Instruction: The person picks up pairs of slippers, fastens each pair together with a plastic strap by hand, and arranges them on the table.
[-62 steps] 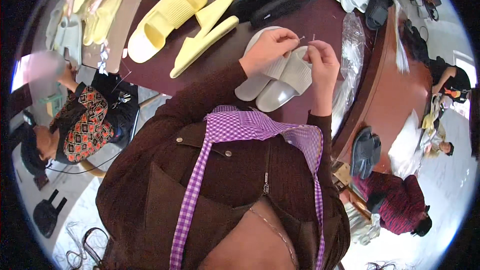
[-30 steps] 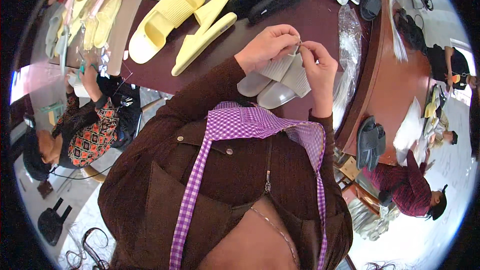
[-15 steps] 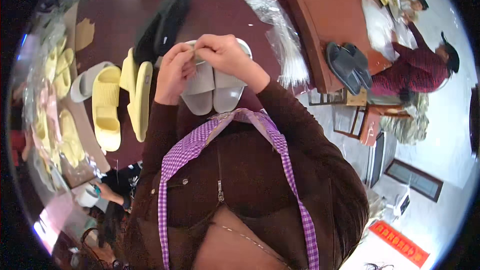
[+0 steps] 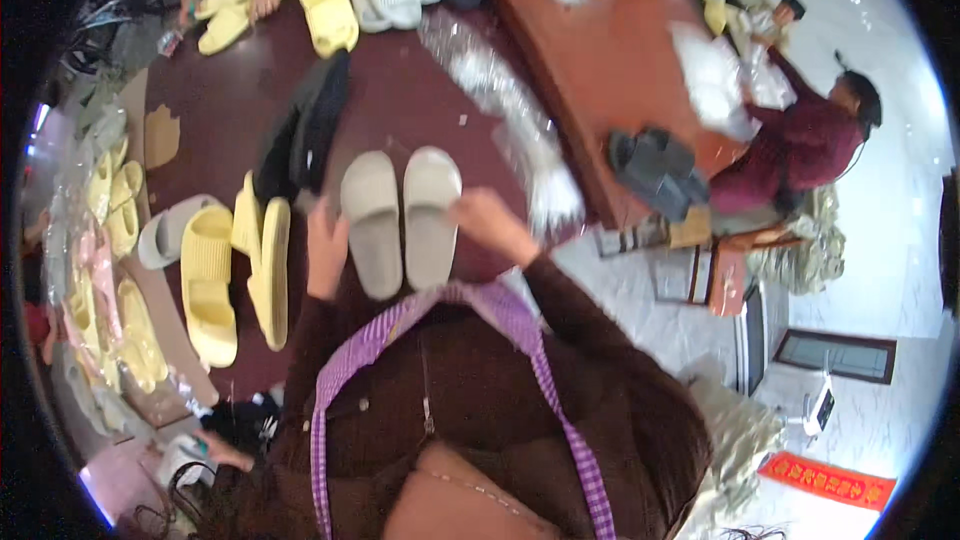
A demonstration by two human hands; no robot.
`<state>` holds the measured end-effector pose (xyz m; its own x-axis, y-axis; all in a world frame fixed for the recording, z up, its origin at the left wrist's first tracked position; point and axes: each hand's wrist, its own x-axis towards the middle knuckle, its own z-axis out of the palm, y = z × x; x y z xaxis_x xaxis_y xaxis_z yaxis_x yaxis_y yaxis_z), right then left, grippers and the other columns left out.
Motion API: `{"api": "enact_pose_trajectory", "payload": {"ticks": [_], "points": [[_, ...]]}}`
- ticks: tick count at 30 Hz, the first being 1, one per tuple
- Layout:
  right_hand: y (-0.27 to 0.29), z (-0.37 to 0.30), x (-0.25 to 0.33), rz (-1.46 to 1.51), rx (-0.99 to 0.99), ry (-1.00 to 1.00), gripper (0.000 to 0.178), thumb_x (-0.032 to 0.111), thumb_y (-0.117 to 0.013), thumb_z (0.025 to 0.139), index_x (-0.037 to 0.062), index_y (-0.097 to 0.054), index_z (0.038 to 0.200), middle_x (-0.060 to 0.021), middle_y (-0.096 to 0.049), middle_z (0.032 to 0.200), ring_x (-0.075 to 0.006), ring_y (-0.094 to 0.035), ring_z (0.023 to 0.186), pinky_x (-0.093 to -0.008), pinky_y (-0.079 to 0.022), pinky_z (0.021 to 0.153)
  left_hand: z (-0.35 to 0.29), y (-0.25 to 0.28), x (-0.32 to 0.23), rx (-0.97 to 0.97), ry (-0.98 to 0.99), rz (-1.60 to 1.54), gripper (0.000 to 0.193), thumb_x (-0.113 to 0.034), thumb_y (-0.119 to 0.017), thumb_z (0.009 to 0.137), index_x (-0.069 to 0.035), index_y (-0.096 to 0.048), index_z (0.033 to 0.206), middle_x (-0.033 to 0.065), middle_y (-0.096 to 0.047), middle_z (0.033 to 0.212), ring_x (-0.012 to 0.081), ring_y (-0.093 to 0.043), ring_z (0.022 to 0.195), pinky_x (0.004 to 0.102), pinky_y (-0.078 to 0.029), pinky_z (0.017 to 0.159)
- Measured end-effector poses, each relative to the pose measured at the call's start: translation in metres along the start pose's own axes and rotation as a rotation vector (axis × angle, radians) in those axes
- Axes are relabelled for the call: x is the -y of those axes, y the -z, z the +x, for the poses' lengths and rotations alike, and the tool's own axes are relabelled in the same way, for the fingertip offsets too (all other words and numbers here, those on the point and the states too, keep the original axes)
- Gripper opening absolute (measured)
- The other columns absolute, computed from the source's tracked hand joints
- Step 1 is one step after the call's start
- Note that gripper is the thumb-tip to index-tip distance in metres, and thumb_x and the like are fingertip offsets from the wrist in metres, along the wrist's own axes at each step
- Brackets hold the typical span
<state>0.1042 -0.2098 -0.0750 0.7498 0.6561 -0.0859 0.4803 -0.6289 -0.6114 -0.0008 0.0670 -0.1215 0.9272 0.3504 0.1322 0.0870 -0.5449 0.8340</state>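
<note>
"Since I can't see the table, which piece of work is in hand?"

"2 bare hands flank a pair of grey slippers (image 4: 384,240) on a dark red table (image 4: 400,90). I'd judge the step to be straightening or picking up the pair; nothing in view settles which."

"What would the next move call for?"

"Probably light, even contact on both outer edges, to close the narrow gap or lift the 2 together. Uneven pressure could skew either slipper."

"Where is the pair, compared with the hands?"

"Between them, side by side, straps on the half farther from the wearer. The left hand (image 4: 325,248) is just beside the left slipper's (image 4: 374,258) outer edge, fingers pointing away from the body. The right hand (image 4: 492,224) reaches in from the right, fingertips at the right slipper's (image 4: 430,252) outer side, near the strap, apparently touching."

"Are the hands spread or pinching?"

"I cannot tell; both are blurred. The left fingers look extended and the right ones bent inward, but whether either hand pinches anything doesn't show."

"What else is close?"

"Black slippers (image 4: 300,135) lie beyond the left hand, and yellow slippers (image 4: 210,285) to its left. Clear plastic packaging (image 4: 505,100) is beyond the right hand."
</note>
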Motion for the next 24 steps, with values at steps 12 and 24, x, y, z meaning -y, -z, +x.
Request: {"api": "enact_pose_trajectory", "payload": {"ticks": [12,24], "points": [[-0.073,0.000,0.035,-0.230,-0.255,-0.144,0.063,0.046,-0.069,0.069,0.0017,-0.045,0.107,-0.0184,-0.052,0.101,-0.0363,-0.056,0.091,-0.0444,-0.043,0.076,-0.047,-0.043,-0.002,0.015,0.352,-0.503,0.045,-0.009,-0.055,0.079,0.005,-0.044,0.120,0.0138,-0.055,0.110,0.0216,-0.053,0.099,0.0316,-0.043,0.084],[-0.049,0.035,0.022,-0.040,-0.295,-0.160,0.019,0.018,-0.052,0.078,0.0002,-0.053,0.086,-0.0232,-0.058,0.088,-0.0412,-0.056,0.083,-0.0482,-0.044,0.073,-0.089,-0.009,-0.044,0.136,0.582,-0.646,0.044,-0.016,-0.052,0.084,-0.001,-0.043,0.124,0.0101,-0.051,0.114,0.0184,-0.052,0.097,0.0306,-0.045,0.074]]}}
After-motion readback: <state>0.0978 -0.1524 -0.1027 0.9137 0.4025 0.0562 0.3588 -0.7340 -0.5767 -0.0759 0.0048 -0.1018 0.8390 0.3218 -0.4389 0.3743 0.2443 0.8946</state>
